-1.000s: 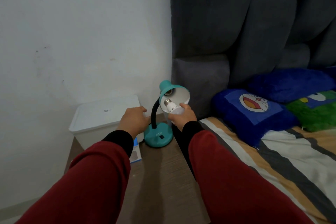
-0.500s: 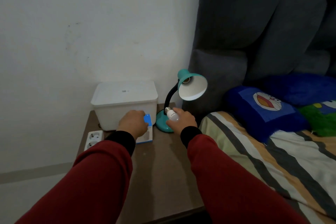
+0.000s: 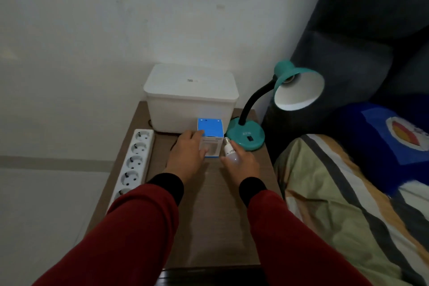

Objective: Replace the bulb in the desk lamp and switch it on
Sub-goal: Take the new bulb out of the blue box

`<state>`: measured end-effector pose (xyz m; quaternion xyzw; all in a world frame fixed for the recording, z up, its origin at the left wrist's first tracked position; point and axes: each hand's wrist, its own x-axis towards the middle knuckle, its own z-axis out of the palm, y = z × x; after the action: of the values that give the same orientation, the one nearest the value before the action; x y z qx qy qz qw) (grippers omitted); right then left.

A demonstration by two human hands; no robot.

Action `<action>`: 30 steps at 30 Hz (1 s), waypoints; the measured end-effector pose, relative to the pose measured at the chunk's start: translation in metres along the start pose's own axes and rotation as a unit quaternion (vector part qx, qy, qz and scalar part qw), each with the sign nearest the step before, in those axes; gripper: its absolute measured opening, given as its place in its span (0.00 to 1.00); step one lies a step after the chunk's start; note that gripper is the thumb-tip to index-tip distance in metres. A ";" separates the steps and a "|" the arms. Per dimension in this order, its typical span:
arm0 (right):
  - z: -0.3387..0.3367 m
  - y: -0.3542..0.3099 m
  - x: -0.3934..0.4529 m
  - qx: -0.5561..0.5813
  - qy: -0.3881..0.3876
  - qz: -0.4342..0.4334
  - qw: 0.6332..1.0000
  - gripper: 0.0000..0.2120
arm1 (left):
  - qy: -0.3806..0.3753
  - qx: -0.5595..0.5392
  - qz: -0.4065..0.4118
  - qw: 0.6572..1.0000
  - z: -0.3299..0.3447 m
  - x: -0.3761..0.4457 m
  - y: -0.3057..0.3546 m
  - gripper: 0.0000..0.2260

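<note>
Bulb (image 3: 230, 150) gripped in right hand (image 3: 241, 163), fingers curled round it. Blue-topped box (image 3: 210, 133) touched by left hand (image 3: 188, 155); grip unclear. Lamp (image 3: 246, 138) socket bare.

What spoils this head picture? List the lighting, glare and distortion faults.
Head view: dim and bluish overall, the desk lamp unlit with its socket empty; the blue box top glows oversaturated beside the left hand; a small highlight sits on the bulb in the right hand; wide-angle bending curves the power strip and stretches the sleeves.
</note>
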<state>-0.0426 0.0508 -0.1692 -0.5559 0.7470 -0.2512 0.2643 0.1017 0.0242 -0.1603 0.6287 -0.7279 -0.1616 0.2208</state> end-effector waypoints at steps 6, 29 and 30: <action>0.020 0.020 0.012 -0.010 -0.009 0.007 1.000 0.30 | 0.045 -0.056 0.005 0.997 0.021 -0.001 -0.015 0.21; 0.020 -0.003 0.045 0.054 0.098 -0.098 0.989 0.23 | 0.163 -0.265 -0.101 0.945 0.032 0.027 -0.011 0.14; 0.021 -0.005 0.045 0.070 0.098 -0.098 0.988 0.23 | 0.158 -0.268 -0.106 0.944 0.033 0.028 -0.011 0.14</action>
<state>-0.0362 0.0049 -0.1865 -0.5791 0.6916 -0.3811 0.2025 0.0902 -0.0067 -0.1904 0.6372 -0.5422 -0.2719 0.4754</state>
